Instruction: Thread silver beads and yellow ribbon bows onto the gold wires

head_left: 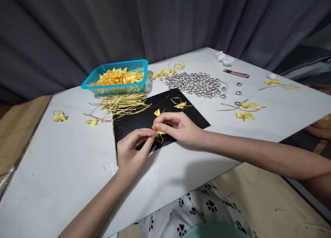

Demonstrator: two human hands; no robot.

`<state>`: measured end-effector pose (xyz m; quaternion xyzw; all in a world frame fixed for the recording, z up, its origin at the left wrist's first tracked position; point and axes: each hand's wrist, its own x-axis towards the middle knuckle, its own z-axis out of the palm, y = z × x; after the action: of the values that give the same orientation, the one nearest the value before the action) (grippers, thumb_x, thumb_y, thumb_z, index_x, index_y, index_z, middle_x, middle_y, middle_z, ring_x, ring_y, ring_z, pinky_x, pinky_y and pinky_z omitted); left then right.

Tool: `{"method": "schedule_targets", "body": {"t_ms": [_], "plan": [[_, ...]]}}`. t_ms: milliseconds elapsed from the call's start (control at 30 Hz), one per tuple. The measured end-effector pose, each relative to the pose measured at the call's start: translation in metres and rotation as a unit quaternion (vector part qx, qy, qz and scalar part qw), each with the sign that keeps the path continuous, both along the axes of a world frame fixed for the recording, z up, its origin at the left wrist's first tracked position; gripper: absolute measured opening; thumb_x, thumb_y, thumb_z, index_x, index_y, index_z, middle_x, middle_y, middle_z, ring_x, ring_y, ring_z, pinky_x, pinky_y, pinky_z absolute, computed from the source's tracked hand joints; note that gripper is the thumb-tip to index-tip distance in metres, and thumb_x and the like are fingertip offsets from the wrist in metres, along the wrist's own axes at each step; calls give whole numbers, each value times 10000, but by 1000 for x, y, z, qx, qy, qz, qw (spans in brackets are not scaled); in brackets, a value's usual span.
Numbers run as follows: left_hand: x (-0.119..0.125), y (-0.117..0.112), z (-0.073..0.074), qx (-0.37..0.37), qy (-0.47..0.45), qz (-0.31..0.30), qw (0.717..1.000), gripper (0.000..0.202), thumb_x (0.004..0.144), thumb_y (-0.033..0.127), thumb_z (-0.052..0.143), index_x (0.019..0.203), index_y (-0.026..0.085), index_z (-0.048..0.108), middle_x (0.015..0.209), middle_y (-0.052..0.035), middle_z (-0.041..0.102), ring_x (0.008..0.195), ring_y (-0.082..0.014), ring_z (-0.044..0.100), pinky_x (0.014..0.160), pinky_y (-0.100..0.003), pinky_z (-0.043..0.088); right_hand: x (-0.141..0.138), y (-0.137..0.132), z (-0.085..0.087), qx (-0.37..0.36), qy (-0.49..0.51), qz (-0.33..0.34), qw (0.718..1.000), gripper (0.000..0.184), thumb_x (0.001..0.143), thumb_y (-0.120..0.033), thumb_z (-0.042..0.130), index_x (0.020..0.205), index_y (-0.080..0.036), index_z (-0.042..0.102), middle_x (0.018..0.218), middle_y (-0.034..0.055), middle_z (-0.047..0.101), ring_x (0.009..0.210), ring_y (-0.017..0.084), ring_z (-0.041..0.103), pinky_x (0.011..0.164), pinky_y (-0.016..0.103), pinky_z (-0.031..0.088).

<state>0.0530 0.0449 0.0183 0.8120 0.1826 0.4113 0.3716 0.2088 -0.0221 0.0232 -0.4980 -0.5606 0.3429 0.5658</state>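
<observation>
Over the black mat, my left hand pinches the left side of a small yellow ribbon bow that has a looped gold cord below it. From the right, my right hand closes its thumb and finger on the same bow, so the fingertips of both hands almost meet. Part of the bow is hidden by the fingers. Just beyond them lies a yellow ribbon piece. Another bow with a gold loop and a small silver bell rests toward the mat's far right corner.
A blue basket of yellow bows stands at the back left, gold twist ties before it. Silver beads are heaped behind the mat. Pink-handled thread snips lie back right, with more bows nearer. A finished-looking bow sits far left.
</observation>
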Motion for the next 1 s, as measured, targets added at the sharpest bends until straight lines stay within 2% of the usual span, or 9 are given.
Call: {"method": "schedule_targets", "body": {"t_ms": [100, 200, 333, 467, 567, 667, 733, 867, 1000], "plan": [[0, 0, 0, 37, 28, -14, 999, 74, 782, 89, 592, 807, 147, 631, 819, -31, 698, 758, -117, 669, 712, -204, 560, -3, -3, 2, 40, -81, -26, 996, 150, 866, -179, 475, 779, -101, 569, 784, 41, 569, 755, 107, 509, 710, 252, 402], [-1, 1, 2, 139, 52, -26, 989, 113, 786, 56, 575, 827, 151, 619, 827, -32, 696, 752, -112, 658, 716, -206, 541, -5, -6, 4, 63, -106, -29, 992, 160, 875, -153, 447, 756, -107, 543, 760, 30, 540, 745, 103, 478, 714, 251, 377], [-1, 1, 3, 254, 44, -49, 965, 182, 796, 15, 533, 891, 155, 602, 846, -46, 690, 777, -123, 642, 728, -235, 523, -6, -5, 4, 35, -60, -12, 998, 165, 879, -175, 445, 748, -114, 524, 739, 22, 515, 717, 99, 462, 681, 243, 364], [-1, 4, -4, 325, 120, -109, 932, 208, 827, 28, 470, 970, 126, 585, 857, -76, 686, 757, -157, 631, 663, -269, 526, 1, -2, 11, 68, 30, -45, 996, 150, 876, -206, 479, 751, -127, 507, 734, 12, 491, 723, 93, 465, 702, 234, 380], [-1, 9, -10, 291, 147, -124, 937, 216, 835, 46, 468, 993, 132, 587, 882, -77, 689, 756, -158, 628, 646, -272, 523, 10, 1, 19, 84, 106, -74, 988, 116, 868, -198, 493, 770, -139, 512, 789, 20, 516, 780, 93, 496, 770, 228, 411], [-1, 13, -12, 238, 124, -103, 958, 203, 827, 55, 495, 966, 152, 607, 869, -72, 691, 753, -151, 629, 677, -280, 520, 17, 3, 23, 28, 182, -66, 981, 111, 871, -183, 471, 769, -145, 489, 818, 16, 514, 722, 71, 501, 763, 210, 448], [-1, 15, -12, 233, 109, -101, 961, 196, 824, 57, 505, 957, 152, 613, 856, -73, 690, 747, -155, 631, 682, -290, 519, 20, 4, 25, 5, 215, -56, 975, 112, 874, -186, 467, 770, -145, 473, 821, 7, 502, 647, 50, 476, 741, 200, 466], [0, 17, -11, 229, 102, -90, 964, 196, 815, 54, 514, 954, 140, 623, 849, -75, 684, 768, -150, 636, 700, -277, 523, 24, 4, 30, 13, 229, -35, 973, 110, 874, -192, 481, 775, -148, 460, 811, -5, 483, 555, 26, 404, 682, 177, 474], [0, 16, -10, 230, 98, -70, 966, 170, 805, 60, 526, 920, 137, 624, 837, -67, 691, 754, -141, 646, 698, -255, 526, 23, 0, 38, 28, 194, -36, 980, 128, 885, -224, 488, 782, -157, 452, 811, -2, 473, 548, 27, 388, 670, 176, 473]]}}
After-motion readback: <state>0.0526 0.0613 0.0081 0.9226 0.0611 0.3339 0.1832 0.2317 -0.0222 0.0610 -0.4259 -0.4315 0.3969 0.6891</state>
